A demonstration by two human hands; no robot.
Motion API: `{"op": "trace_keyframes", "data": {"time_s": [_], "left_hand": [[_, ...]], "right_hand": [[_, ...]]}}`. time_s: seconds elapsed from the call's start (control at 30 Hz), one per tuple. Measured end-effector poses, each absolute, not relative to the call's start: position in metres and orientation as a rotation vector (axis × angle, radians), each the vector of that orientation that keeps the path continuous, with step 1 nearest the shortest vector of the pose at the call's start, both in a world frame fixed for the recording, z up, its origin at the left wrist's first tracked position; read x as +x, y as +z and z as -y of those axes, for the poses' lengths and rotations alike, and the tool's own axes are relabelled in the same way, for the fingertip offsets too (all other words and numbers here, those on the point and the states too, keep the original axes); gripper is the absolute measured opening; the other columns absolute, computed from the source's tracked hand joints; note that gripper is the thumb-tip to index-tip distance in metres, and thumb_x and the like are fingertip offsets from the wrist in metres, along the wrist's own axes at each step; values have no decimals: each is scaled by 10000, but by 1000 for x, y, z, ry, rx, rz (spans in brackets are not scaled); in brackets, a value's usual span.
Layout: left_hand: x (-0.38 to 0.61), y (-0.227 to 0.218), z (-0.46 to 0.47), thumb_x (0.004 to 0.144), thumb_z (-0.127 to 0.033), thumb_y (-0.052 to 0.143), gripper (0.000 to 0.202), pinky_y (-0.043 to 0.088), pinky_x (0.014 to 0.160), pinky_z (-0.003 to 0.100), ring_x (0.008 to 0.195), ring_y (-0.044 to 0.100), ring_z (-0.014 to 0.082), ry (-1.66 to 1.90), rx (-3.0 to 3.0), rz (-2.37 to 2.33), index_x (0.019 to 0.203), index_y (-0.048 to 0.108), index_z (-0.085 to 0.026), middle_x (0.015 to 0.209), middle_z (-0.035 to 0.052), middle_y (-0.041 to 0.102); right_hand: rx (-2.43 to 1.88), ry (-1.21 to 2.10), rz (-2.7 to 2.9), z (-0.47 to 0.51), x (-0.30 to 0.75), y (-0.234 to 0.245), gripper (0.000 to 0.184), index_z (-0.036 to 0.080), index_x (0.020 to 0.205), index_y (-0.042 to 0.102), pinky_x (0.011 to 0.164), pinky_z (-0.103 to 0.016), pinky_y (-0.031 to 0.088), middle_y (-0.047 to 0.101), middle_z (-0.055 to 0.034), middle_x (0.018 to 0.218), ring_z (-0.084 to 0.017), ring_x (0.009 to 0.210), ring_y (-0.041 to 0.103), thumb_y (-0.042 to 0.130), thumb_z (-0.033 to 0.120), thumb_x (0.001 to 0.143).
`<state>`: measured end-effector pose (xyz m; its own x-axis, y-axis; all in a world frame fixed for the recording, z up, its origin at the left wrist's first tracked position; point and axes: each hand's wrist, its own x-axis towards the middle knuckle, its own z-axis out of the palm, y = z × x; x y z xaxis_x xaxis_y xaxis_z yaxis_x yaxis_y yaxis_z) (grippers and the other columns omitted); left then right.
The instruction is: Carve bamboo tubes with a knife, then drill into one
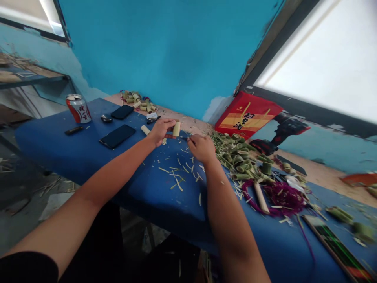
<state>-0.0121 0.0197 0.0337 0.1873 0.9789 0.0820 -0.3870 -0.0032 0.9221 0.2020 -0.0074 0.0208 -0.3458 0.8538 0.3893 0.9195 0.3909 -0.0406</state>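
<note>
A short pale bamboo piece [176, 129] is pinched in my left hand [160, 131], its fingers curled around one side. Just right of it, my right hand [202, 147] is closed on a small knife [183, 138]; only its thin dark blade shows, pointing left toward the bamboo, and whether it touches is unclear. Under both hands, thin bamboo shavings [178, 179] are scattered over the blue tabletop [159, 196]. Behind my left wrist lies another pale bamboo stick [145, 130], partly hidden.
Cut green bamboo pieces [238, 153] are heaped to the right, beside purple string [284, 198] and a wooden handle [261, 198]. A red box [247, 114] and cordless drill [282, 133] stand behind. Left are phones [118, 136], a can [78, 109] and more bamboo [137, 100].
</note>
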Motion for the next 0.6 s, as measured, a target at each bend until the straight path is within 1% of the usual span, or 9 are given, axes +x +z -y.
{"op": "trace_keyframes", "data": {"time_s": [0.07,0.13,0.2,0.3,0.4,0.5,0.53,0.57,0.6], "left_hand": [[-11,34,-18,921,-250,732,161,590,645,284,791,698,167,1246,1060,-795,1018,766,-127,1001,123,765],[-10,34,-15,880,-231,790,164,580,658,294,765,685,159,1235,1117,-825,997,762,-119,941,109,756],[-9,34,-13,842,-186,822,180,558,645,282,743,677,149,1230,1181,-854,994,756,-116,887,86,747],[-7,31,-12,837,-156,805,157,516,580,249,690,662,136,1236,1253,-908,979,751,-118,812,57,732],[-4,27,-14,830,-169,798,131,483,527,220,616,630,114,1235,1311,-943,946,757,-124,747,33,717],[-2,26,-14,810,-170,801,117,451,496,195,566,600,94,1269,1375,-958,914,765,-130,697,12,695],[-2,26,-14,810,-179,799,113,445,490,193,557,594,92,1281,1397,-956,908,766,-133,686,8,687],[-2,26,-14,814,-193,796,110,441,487,193,552,589,90,1291,1421,-951,903,766,-135,677,5,680],[-2,27,-14,815,-207,794,111,437,487,193,548,584,89,1300,1442,-950,895,764,-137,670,2,673]], "right_hand": [[-1672,-378,2216,9,208,20,403,192,1127,787,917,-438,368,721,-166,1145,-305,1045,594,435,364,1032],[-1727,-439,2193,12,208,18,419,204,1320,742,957,-496,358,667,-205,1299,-369,1180,542,497,352,1014],[-1738,-474,2206,13,203,16,449,212,1391,707,983,-534,351,632,-218,1372,-402,1243,501,535,356,1003],[-1739,-569,2233,8,194,17,413,162,1251,769,996,-556,346,674,-240,1275,-395,1193,527,482,361,1030],[-1678,-667,2358,-14,192,24,393,121,1045,804,977,-541,345,726,-255,1094,-366,1090,576,444,278,1026],[-1562,-582,2619,-44,203,38,206,156,780,764,971,-501,333,742,-208,904,-331,1016,609,603,167,908],[-1547,-515,2673,-54,209,43,189,169,676,714,981,-492,321,729,-181,828,-319,1002,616,659,128,852],[-1560,-464,2672,-62,215,48,229,176,603,662,995,-492,308,712,-159,770,-313,1002,622,693,103,818],[-1589,-457,2634,-68,220,53,253,176,579,637,1008,-497,295,704,-148,753,-312,1014,624,706,96,809]]}}
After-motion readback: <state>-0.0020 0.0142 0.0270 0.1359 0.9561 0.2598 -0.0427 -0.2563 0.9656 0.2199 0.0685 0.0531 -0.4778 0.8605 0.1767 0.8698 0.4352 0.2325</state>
